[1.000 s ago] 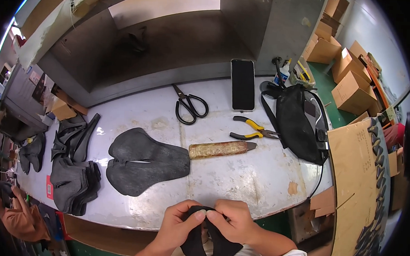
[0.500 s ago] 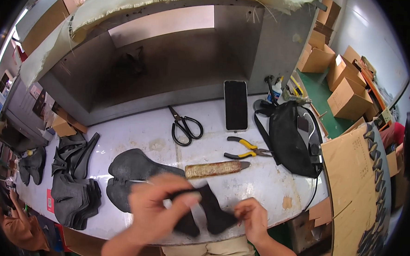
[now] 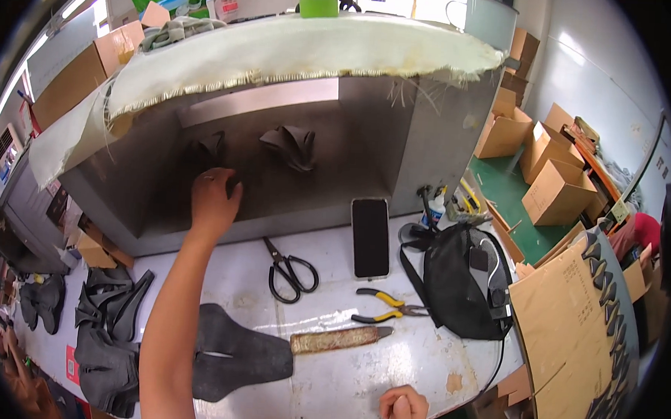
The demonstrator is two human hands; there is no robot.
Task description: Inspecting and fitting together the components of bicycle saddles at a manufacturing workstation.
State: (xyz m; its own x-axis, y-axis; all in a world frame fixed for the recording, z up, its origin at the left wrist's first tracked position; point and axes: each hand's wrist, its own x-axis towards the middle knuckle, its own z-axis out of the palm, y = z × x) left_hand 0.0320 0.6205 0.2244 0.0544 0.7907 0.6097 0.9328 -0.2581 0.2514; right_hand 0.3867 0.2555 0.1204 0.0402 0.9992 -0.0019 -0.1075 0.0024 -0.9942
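My left hand [image 3: 215, 202] reaches into the open grey metal box [image 3: 367, 188], its thumb apart from the fingers and nothing visible between them. Just beyond the fingertips is a dark folded piece [image 3: 211, 144], and to its right a second dark grey folded piece [image 3: 292, 146] shows inside the box. My right hand [image 3: 404, 408] is by the table's near edge, fingers curled, with nothing seen in them. A flat black shaped piece [image 3: 248, 357] with a slit lies beside my left forearm, partly covered by it. A tape-wrapped blade [image 3: 336, 339] touches or nearly touches its narrow end.
Scissors [image 3: 287, 271], a phone [image 3: 370, 238], yellow-black pliers [image 3: 389, 306] and a black bag [image 3: 457, 280] lie on the table. Stacked dark pieces [image 3: 107, 368] stand at the left. A cardboard sheet [image 3: 549, 327] edged with dark pieces rises at the right.
My left hand has let go of the dark piece and moved up and forward into the box, where a second folded piece now shows. My right hand has let go too. The view has tilted up.
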